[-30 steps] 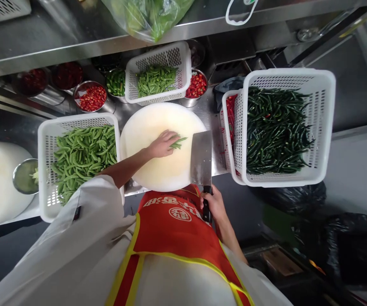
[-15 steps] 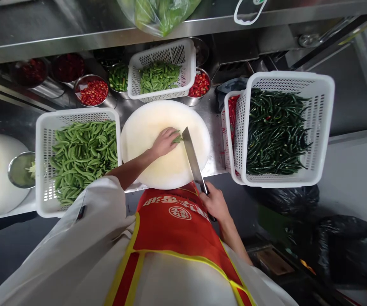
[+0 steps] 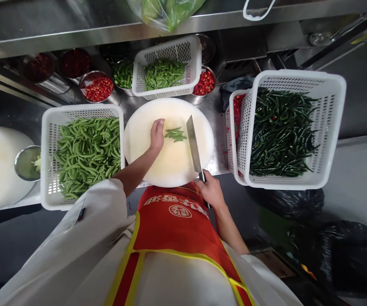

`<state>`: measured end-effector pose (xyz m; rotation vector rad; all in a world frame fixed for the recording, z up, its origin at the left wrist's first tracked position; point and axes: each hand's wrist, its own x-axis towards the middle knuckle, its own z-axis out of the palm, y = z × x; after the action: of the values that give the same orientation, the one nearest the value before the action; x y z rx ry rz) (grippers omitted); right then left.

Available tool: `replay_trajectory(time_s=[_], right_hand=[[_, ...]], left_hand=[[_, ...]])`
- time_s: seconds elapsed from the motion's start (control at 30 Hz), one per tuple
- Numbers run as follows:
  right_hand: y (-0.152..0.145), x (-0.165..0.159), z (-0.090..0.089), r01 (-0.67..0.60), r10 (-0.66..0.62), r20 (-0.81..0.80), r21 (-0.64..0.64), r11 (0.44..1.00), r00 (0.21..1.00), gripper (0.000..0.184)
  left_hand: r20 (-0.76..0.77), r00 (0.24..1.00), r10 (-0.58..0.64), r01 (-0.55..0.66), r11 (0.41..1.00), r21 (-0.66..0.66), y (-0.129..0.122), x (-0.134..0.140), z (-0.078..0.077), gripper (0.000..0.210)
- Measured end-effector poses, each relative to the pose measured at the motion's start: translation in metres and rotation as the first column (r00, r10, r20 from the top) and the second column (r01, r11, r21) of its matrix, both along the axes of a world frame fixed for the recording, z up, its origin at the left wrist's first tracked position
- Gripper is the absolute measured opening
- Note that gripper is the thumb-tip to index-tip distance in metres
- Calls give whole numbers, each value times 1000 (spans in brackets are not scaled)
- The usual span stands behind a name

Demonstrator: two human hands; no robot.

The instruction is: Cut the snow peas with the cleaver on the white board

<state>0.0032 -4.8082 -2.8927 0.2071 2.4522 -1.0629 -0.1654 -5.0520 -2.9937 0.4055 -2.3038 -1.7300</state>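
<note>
On the round white cutting board [image 3: 141, 159] lies a small bunch of green pea pods [image 3: 175, 134], roughly side by side. Just left of the pods, and apart from them, my left hand [image 3: 157, 135] is turned on its edge over the board. It looks open, with loosely bent fingers and nothing visible in them. My right hand [image 3: 211, 190] grips the black handle of a cleaver [image 3: 194, 142] at the board's front right. The blade points away from me, its tip a little right of the pods and not touching them.
A white basket of pea pods [image 3: 90, 155] stands left, a smaller basket with pods [image 3: 166, 74] behind the board. On the right, a basket of dark green chillies [image 3: 282, 131] overlaps one with red chillies [image 3: 238, 112]. Bowls of chopped red chillies [image 3: 98, 88] line the back.
My left hand has let go of the pea pods and moved left, leaving them bare on the board. The cleaver stays in my right hand, slightly shifted. The view has shifted slightly.
</note>
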Motion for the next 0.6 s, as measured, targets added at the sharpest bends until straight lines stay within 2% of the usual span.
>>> replay_trajectory(time_s=[0.1,0.2,0.4,0.6], right_hand=[[-6,-8,1,-36,36,14,1,999,999,39],[-10,-13,2,-54,54,3,-6,999,999,36],[-13,-18,2,-45,45,-13,2,999,999,24],[-16,-20,2,-72,72,-4,-21,997,997,26]], left_hand=[[-35,999,22,-20,998,55,21,-8,-2,57],[-77,997,31,-20,990,137,31,-13,-2,58],[-62,994,90,-79,983,163,24,-16,0,57],[-55,998,-5,11,993,119,21,-14,-2,46]])
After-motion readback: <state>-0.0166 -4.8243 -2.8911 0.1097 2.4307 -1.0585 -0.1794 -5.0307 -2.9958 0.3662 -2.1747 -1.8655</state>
